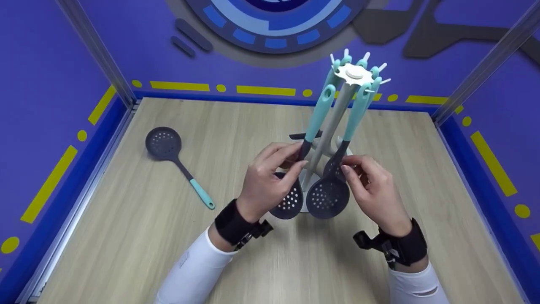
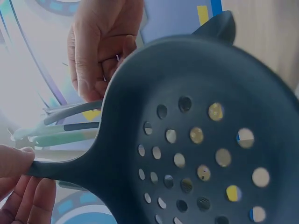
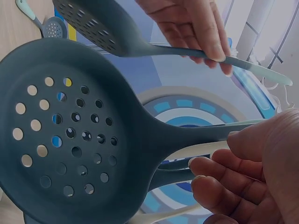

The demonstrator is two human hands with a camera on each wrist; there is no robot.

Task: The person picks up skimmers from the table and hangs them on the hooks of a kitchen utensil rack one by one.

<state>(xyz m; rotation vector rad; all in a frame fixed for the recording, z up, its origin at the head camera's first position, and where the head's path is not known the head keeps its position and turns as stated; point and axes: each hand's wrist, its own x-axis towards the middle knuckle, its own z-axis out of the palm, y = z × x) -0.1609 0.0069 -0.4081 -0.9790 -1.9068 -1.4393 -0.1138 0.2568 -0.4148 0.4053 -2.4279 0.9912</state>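
Note:
Between thumb and fingers, my left hand [image 1: 270, 179] pinches the dark neck of a skimmer [image 1: 319, 114]. Its perforated head tips down beside the stand, and its turquoise handle points up toward the hooks. My right hand [image 1: 373, 188] is beside another skimmer [image 1: 328, 198], which hangs from the stand. In the right wrist view, the right thumb [image 3: 247, 140] overlaps this skimmer's neck, while loosely bent fingers [image 3: 210, 179] stay apart below it. The white-topped utensil stand [image 1: 353, 72] carries several turquoise-handled utensils; their lower parts are partly hidden behind the front skimmers.
A third skimmer [image 1: 163, 143] lies at the left of the wooden table [image 1: 126, 236], its handle angled toward the front. Blue panels [image 1: 38, 84] with yellow marks enclose the back and sides. The stand rises close to the back panel.

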